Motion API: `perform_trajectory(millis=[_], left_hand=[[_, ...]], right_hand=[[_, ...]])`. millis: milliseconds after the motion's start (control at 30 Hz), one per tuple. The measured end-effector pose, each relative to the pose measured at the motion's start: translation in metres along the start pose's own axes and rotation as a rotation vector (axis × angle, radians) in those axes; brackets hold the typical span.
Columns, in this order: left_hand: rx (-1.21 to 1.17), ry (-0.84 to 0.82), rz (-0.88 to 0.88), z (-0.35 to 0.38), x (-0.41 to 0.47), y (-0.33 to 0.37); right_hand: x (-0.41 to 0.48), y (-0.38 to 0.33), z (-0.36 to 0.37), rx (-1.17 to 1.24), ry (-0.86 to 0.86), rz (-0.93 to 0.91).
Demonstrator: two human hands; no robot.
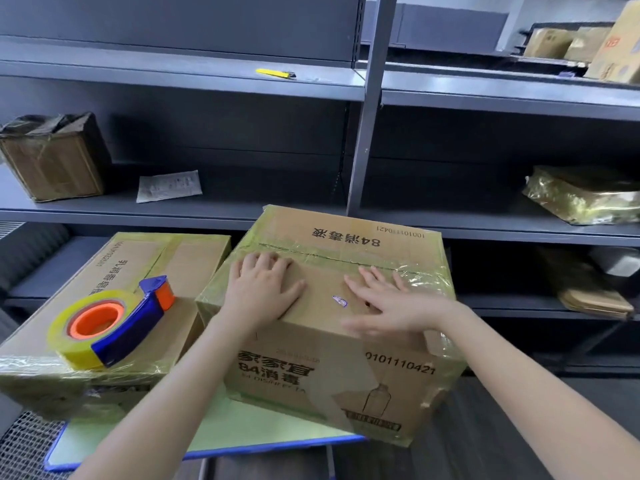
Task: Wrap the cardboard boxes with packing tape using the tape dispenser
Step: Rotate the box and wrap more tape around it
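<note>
Grey metal shelving (367, 98) stands behind the printed box (346, 244). A green-topped table (242, 424) lies under the printed box and carries it. The printed box is closed, with clear tape over its top seam and edges. A second taped box (166, 258) sits just left of the printed box; contact cannot be confirmed. The tape dispenser (114, 323), blue with an orange core, lies on that second box, left of the printed box, in neither hand. The left hand (263, 289) lies flat on the printed box's top, fingers straight, gripping nothing. The right hand (391, 306), blurred, lies on the same top, fingers spread, gripping nothing. A yellow knife (275, 73) lies on a shelf above and behind the printed box
</note>
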State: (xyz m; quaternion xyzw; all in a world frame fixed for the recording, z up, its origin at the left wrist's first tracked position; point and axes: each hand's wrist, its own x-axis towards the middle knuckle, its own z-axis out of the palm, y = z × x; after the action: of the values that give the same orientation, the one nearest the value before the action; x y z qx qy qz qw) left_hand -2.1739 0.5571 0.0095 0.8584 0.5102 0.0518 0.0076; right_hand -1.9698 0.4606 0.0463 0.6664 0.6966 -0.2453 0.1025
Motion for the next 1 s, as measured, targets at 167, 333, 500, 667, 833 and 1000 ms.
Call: perform_trajectory(millis=[167,333,500,667,833,1000], left_hand=[[-0.002,-0.072,-0.102,0.001,0.017,-0.010],[0.001,-0.061,-0.193,0.007,-0.001,-0.007],[0.008,-0.067,-0.271,0.006,-0.003,-0.008],[0.002,-0.071,-0.270,0.006,-0.001,-0.011],[-0.167,0.082,-0.265,0.001,-0.005,-0.016],[-0.696,0.273,-0.274,-0.009,-0.023,-0.056]], right_hand=[[0.032,-0.026,0.020,-0.053,0.310,0.124],[0.042,-0.015,0.020,-0.128,0.342,0.041],[0.056,-0.015,0.007,-0.155,0.342,-0.024],[0.057,-0.017,0.010,-0.157,0.376,-0.023],[0.061,-0.025,0.007,-0.089,0.430,-0.026],[0.073,-0.063,0.005,-0.133,0.557,-0.161]])
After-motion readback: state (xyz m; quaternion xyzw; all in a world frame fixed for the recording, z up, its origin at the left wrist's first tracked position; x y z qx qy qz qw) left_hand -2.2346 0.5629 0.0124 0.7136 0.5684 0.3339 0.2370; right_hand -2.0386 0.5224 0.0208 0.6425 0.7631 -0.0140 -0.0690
